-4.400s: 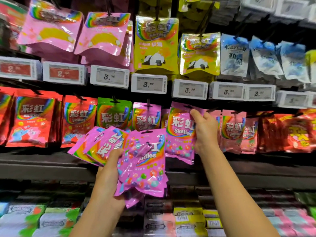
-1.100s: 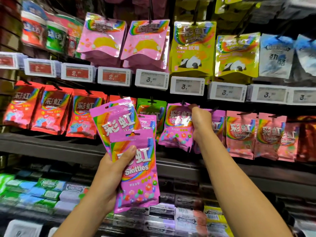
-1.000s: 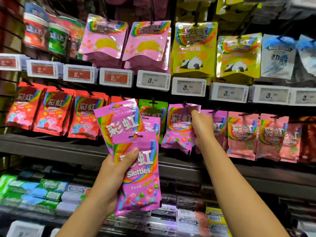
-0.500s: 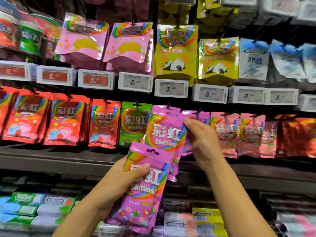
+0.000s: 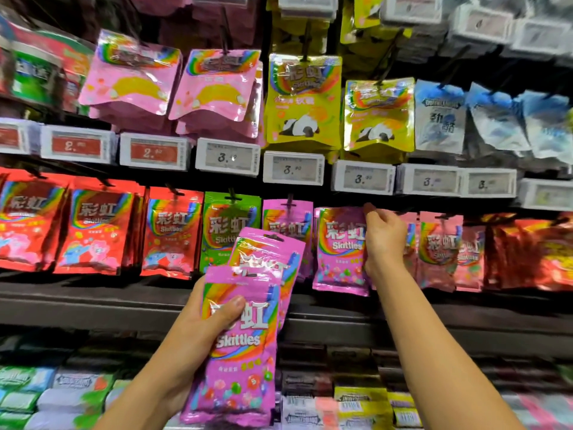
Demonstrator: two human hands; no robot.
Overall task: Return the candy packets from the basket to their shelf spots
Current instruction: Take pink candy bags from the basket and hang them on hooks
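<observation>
Two glossy purple Skittles candy packets (image 5: 238, 336) are fanned in your left hand (image 5: 198, 330), thumb clamped across the front one, low before the dark shelf's front edge. Your right hand (image 5: 383, 240) pinches the top corner of a third purple packet (image 5: 339, 249), held up among the hanging purple row, just under the white price tags (image 5: 362, 180). Whether its hang hole is on the black peg cannot be seen. Keep the top edge level, steer the hole squarely onto the peg, and slide it back before loosening your pinch. No basket is in view.
</observation>
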